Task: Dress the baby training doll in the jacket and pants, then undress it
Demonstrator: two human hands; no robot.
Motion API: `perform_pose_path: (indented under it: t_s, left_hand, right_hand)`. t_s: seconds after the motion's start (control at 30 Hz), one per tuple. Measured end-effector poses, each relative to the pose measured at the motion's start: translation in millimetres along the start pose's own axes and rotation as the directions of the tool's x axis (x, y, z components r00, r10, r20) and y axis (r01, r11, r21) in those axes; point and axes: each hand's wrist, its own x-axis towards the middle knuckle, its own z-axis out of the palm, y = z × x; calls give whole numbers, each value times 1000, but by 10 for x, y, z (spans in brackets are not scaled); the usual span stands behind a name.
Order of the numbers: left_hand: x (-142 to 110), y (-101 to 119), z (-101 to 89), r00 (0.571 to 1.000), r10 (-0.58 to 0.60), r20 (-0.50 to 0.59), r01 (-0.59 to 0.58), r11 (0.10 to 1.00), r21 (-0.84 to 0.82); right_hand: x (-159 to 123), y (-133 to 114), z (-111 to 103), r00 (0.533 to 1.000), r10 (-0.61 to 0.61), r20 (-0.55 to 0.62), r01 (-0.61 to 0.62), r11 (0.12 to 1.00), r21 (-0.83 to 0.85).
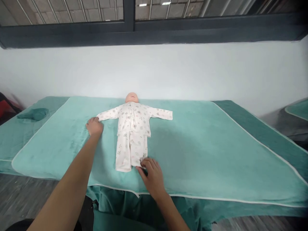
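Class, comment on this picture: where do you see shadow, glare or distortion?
Head view throughout: soft shadow on the sheet, right of the outfit; bright strips at the window, source unclear; left forearm seems stretched toward the bottom edge.

Facing you, a teal-covered bed (216,160), a white wall (192,70) behind the bed, a dark window frame (72,35) above the bed's far edge, metal bars (83,9) higher above it, grey wood-patterned floor (26,191) below its near side

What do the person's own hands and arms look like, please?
The left hand and right hand are ungloved. Both forearms are bare, with no sleeve in view. I see no watch, bracelet or marking; fingernail details are too small to tell.
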Motion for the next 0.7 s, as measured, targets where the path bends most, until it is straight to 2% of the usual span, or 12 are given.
perform_pose_path:
  t_s: [0.1, 0.2, 0.27, 0.33, 0.47, 0.57, 0.7]
  left_hand:
    - [-5, 9, -5, 1000, -7, 5, 7, 1000, -4]
    - [-7, 15, -2, 1000, -12, 9, 12, 1000, -16]
    - [-6, 18, 0, 1000, -13, 6, 13, 1000, -22]
    - [-5, 23, 0, 1000, -17, 11, 17, 1000, -17]
    - [-4, 36, -2, 999, -37, 28, 37, 999, 0]
    - [-5, 43, 2, 999, -31, 17, 31, 999, 22]
    - [-1, 46, 6, 1000, -22, 19, 21, 999, 45]
  right_hand:
    - [102, -102, -102, 1000, -22, 1, 22, 997, 70]
    - [105, -170, -285, 998, -28, -58, 38, 985, 170]
    - [57, -157, -374, 995, -1, -96, 17, 984, 175]
    - [-5, -102, -405, 997, 18, -74, -8, 991, 134]
    - [-90, -53, -345, 1000, -1, -17, 1, 1000, 17]
    - [-33, -197, -282, 997, -80, 9, 81, 996, -43]
    - [204, -426, -153, 967, -203, 155, 220, 970, -102]
